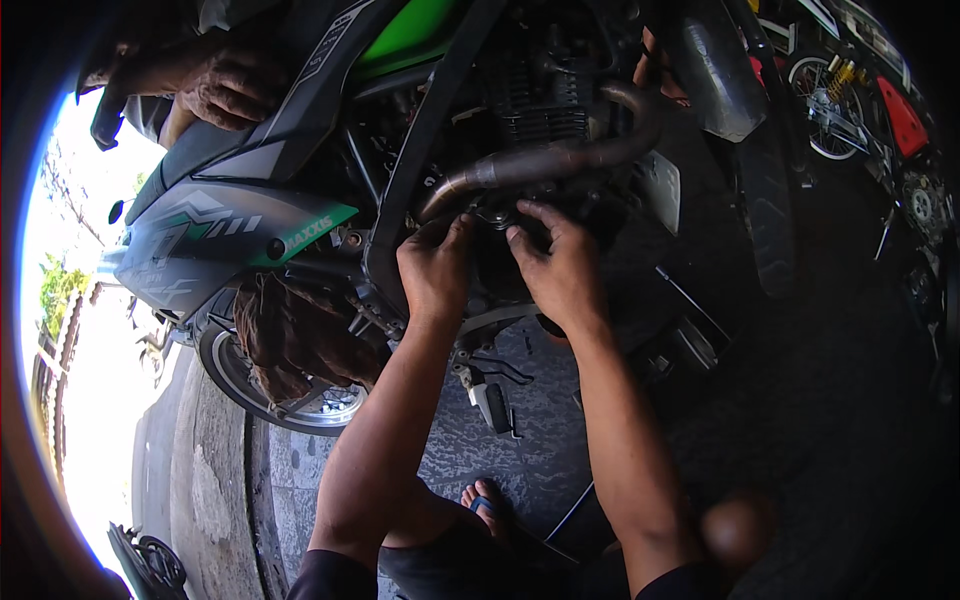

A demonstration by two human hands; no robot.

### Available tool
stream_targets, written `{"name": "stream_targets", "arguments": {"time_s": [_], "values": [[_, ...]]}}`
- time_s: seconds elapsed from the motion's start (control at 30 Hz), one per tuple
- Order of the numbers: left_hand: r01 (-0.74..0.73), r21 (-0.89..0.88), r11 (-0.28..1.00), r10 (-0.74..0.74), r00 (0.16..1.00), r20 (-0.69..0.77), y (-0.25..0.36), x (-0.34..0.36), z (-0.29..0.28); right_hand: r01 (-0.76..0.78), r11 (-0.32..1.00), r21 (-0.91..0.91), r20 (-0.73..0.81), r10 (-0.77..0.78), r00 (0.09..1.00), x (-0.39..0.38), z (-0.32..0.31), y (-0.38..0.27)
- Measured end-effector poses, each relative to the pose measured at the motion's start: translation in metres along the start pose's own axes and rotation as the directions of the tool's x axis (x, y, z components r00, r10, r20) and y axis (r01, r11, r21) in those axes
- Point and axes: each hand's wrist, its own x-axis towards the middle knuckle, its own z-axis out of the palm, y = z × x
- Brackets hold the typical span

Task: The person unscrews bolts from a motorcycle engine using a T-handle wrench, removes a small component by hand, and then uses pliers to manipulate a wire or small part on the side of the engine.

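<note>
**Engine part worked by both hands under the exhaust pipe**

Just below the exhaust pipe (560, 160), a small engine fitting (495, 215) is pinched between the left hand (437, 265) and right hand (560, 270). Loosening seems underway; steady fingertip turning is needed next.

Hands (500, 265) under exhaust pipe (540, 165), rag (290, 335) left, wheel (300, 400) below

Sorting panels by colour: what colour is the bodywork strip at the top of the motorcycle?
Bright green strip, set between dark grey panels; the head view shows it.
</note>
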Motion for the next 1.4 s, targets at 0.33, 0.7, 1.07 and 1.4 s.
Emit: {"name": "stream_targets", "arguments": {"time_s": [0.33, 0.7, 1.07, 1.4], "values": [[0.042, -0.099, 0.994, -0.041, 0.999, 0.008, -0.003, 0.005, 0.006, 0.239, 0.947, -0.214, -0.081, -0.261, 0.962, 0.052, -0.044, -0.066], [-0.215, 0.235, 0.948, 0.247, 0.961, -0.121, -0.004, -0.016, 0.014, 0.347, 0.447, -0.825, 0.452, 0.152, 0.879, 0.165, -0.023, -0.075], [-0.272, 0.268, 0.924, 0.279, 0.96, 0.016, 0.0, -0.01, 0.013, 0.178, 0.619, -0.765, 0.445, 0.309, 0.84, 0.176, -0.036, -0.071], [-0.262, 0.185, 0.947, 0.276, 0.96, -0.052, -0.012, -0.005, 0.012, 0.224, 0.819, -0.528, 0.58, 0.155, 0.8, 0.08, -0.104, -0.117]]}}
